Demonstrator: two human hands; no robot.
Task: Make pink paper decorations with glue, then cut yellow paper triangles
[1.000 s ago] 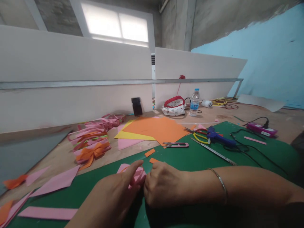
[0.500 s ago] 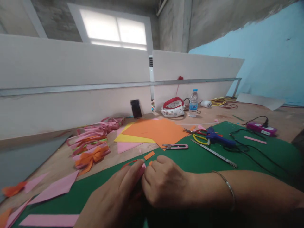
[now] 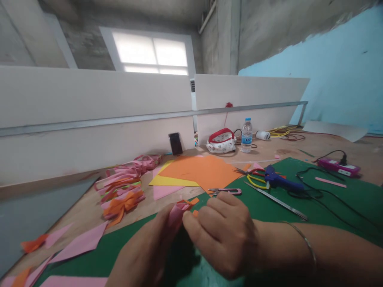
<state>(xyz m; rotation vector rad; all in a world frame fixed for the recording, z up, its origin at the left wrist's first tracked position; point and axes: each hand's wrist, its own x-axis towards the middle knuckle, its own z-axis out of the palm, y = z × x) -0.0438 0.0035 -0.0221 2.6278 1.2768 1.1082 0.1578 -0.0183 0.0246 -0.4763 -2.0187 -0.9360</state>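
My left hand is closed around a folded pink piece that looks like paper or felt, with its top edge showing between the fingers. Close against it on the right is my right hand, fingers curled and thumb tip at the edge of the pink piece. Whether the right fingers pinch part of it is hidden. Small orange scraps lie just beyond the hands on the green cutting mat. Behind my right knuckles rest pink thread snips.
Orange sheets overlap a yellow sheet at the centre. A pile of pink and orange bows lies left. To the right are yellow-handled scissors, a blue glue gun, a metal ruler-like strip, cables and a water bottle.
My right hand has shifted right and opened a slight gap from the left. More of the pink piece now shows between them. The view has tilted up a little.
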